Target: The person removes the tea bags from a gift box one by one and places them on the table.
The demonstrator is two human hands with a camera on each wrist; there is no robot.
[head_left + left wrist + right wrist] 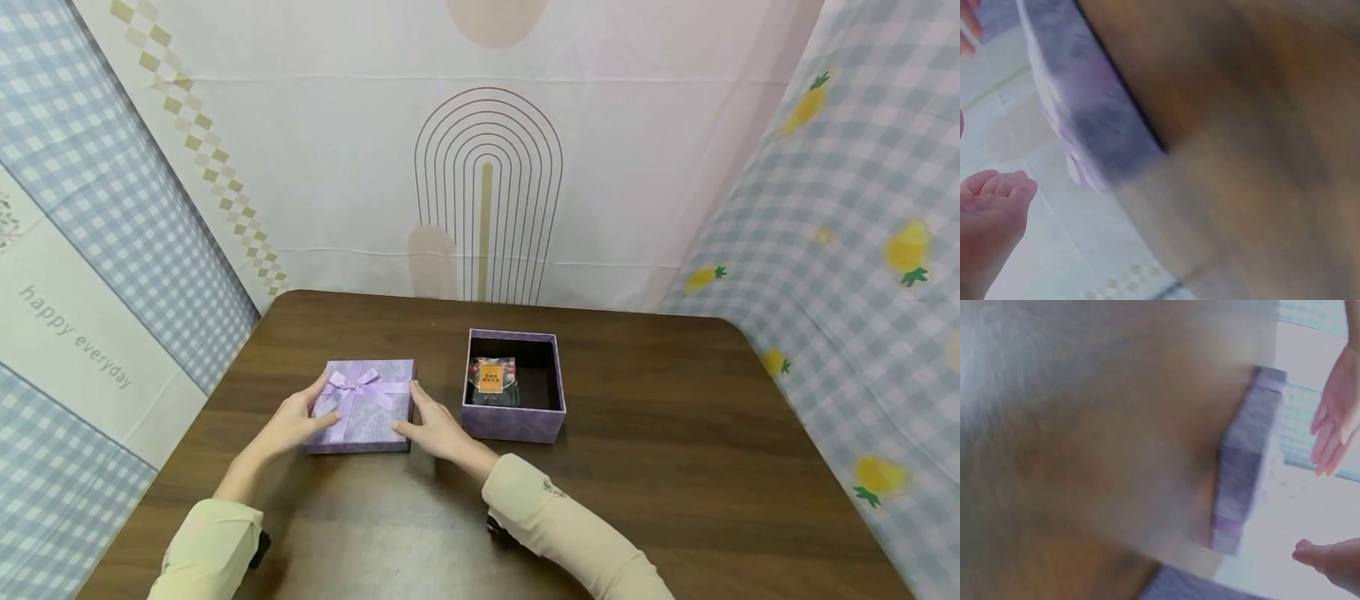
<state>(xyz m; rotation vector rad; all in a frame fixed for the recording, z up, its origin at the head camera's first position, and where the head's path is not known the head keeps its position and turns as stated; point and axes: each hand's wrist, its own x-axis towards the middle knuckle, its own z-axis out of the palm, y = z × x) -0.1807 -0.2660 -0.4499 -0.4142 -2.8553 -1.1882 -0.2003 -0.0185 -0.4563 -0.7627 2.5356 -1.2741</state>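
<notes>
A purple box lid (367,421) with a lilac ribbon bow (358,383) lies flat, bow side up, on the left part of the table. My left hand (296,421) is at its left side, fingers spread. Across from it, my right hand (437,427) is at the right side, thumb apart from the fingers. Both wrist views show a gap between the hands and the lid (1244,456). Straight fingers show on the left hand (1338,406) in the right wrist view. To the right stands an uncovered purple box (513,423) holding a dark packet (491,392) with an orange label.
The brown wooden table (675,467) reaches back to a white patterned cloth (337,167). Blue checked cloths hang on the left and right sides. Beneath each sleeve a small dark object shows, partly hidden.
</notes>
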